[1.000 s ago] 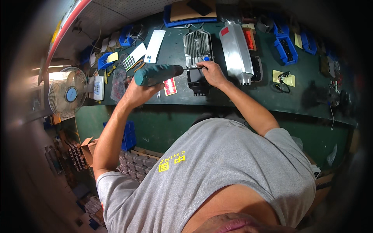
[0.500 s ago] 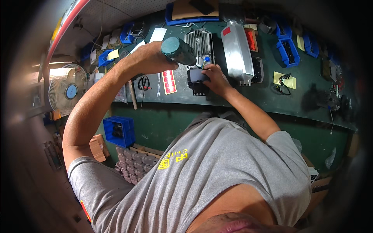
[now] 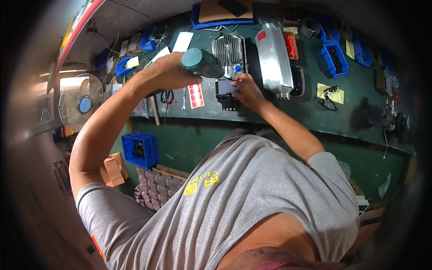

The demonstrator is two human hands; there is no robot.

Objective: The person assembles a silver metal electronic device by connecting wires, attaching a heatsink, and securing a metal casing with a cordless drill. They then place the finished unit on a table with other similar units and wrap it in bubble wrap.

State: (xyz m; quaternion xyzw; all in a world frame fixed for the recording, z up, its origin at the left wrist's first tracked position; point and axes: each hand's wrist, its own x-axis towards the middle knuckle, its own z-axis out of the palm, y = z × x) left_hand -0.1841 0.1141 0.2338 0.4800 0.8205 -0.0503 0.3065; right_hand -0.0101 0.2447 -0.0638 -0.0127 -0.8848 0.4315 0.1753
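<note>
A teal-and-dark power drill point(image 3: 198, 60) is in my left hand point(image 3: 173, 72), whose fingers wrap its grip. Its nose points right and down at a finned metal unit point(image 3: 228, 47) lying on the bench. The unit's near end is a grey and black housing point(image 3: 225, 87). My right hand point(image 3: 248, 90) is closed on the housing's right edge, fingertips bent near the drill's nose. Beside those fingertips sits a small blue piece point(image 3: 238, 69). The drill's tip and whatever it meets are too small to make out.
Right of the unit lies a long silver metal casing point(image 3: 274, 60). A red-and-white label sheet point(image 3: 195, 95), a wrench point(image 3: 183, 100) and a hammer-like handle point(image 3: 154, 109) lie left. Blue parts bins point(image 3: 334, 60) line the back right. A fan point(image 3: 84, 104) stands far left.
My left hand and the drill have shifted slightly left and down. My right hand stays at the housing, its fingers barely moved. The view has swung a little.
</note>
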